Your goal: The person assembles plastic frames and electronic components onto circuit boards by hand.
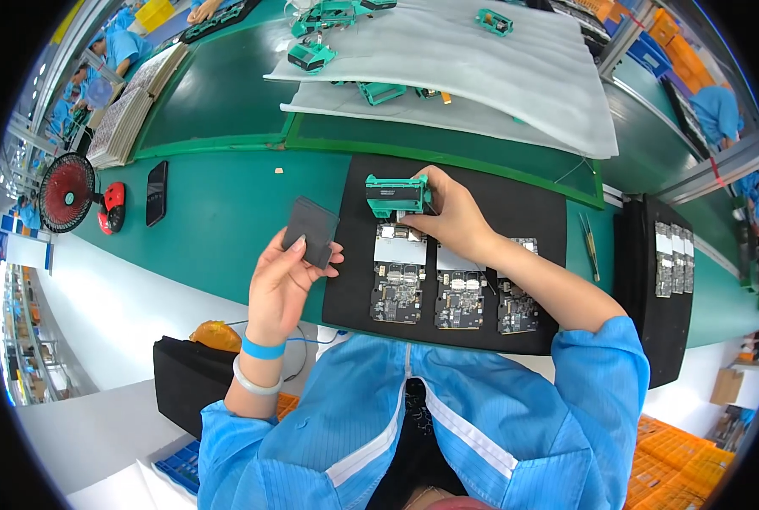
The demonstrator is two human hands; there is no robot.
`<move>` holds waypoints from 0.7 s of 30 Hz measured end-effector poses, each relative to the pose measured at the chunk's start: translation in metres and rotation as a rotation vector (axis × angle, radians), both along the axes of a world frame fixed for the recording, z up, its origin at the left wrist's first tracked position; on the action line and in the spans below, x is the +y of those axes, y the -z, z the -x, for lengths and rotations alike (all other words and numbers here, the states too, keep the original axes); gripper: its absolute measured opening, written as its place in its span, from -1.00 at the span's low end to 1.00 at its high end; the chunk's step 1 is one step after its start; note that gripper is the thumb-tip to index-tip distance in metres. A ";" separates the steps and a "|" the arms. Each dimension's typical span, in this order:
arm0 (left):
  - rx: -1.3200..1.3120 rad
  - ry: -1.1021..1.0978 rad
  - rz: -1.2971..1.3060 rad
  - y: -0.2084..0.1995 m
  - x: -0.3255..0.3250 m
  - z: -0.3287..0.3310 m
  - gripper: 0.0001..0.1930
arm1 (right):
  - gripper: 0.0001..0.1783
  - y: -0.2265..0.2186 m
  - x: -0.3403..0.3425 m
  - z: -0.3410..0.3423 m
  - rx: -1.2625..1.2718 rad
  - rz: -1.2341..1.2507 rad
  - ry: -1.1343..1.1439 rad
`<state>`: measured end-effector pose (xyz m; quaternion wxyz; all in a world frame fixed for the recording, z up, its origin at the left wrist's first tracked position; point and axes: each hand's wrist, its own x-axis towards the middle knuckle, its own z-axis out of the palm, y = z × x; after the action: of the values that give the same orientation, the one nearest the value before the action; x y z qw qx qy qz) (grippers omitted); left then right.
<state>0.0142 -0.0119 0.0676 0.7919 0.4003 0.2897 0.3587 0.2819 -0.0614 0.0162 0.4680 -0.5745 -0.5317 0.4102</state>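
My left hand (279,280) grips a thin dark grey rectangular plate (315,223) between thumb and fingers, just past the left edge of a black mat (345,293). My right hand (457,219) is closed on the right end of a green plastic frame (396,206) with a black part set in it. That frame is at the top end of the leftmost circuit board (396,293); whether the two are joined I cannot tell. Beside it on the mat lie a second circuit board (459,306) and a third circuit board (517,310), the third partly covered by my right forearm.
Brass-coloured tweezers (589,246) lie right of the mat. At the left are a phone (156,194) and a small fan (67,194). Beyond a green ledge, white foam sheets (481,76) hold several green frames. A black stand (643,289) with more boards is at the right.
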 end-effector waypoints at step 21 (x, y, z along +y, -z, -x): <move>0.680 -0.035 -1.702 0.028 -0.036 -0.060 -0.72 | -0.62 0.002 -0.003 0.001 -0.179 -0.065 -0.013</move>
<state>0.0738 -0.0480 0.0399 0.0961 0.9283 0.1512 0.3259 0.2811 -0.0642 0.0138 0.4341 -0.5899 -0.5882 0.3429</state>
